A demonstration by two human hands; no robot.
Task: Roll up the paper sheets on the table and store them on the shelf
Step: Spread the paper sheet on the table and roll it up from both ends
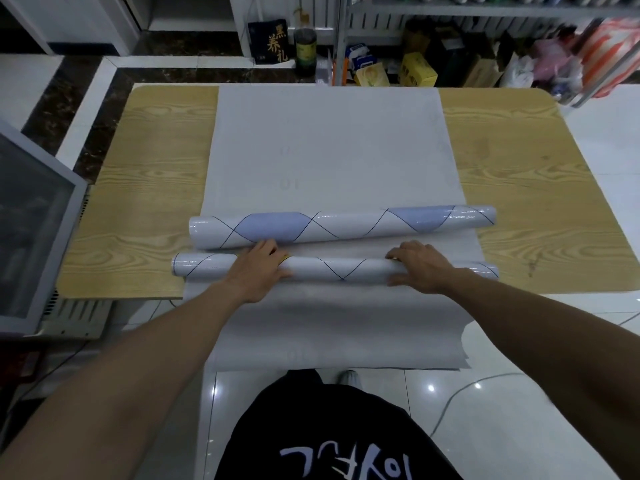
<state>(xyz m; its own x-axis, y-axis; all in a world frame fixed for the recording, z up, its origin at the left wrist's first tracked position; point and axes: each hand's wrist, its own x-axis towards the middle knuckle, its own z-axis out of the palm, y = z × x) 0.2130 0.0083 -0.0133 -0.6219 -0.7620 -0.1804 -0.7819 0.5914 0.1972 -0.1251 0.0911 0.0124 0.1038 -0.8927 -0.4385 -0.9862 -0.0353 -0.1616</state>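
One wooden tabletop (149, 174) fills the middle of the view, with a metal shelf (485, 10) well behind it. A wide grey sheet (329, 150) lies flat down the centre, its near end hanging off the edge toward the person. Two rolls lie across the sheet, almost parallel: the far roll (346, 225), patterned with blue diamonds, and the near roll (339, 270) just beside it. The left grip (263, 265) curls over the near roll left of its middle, thumb on the near side. The right grip (420, 266) wraps it likewise toward its right end.
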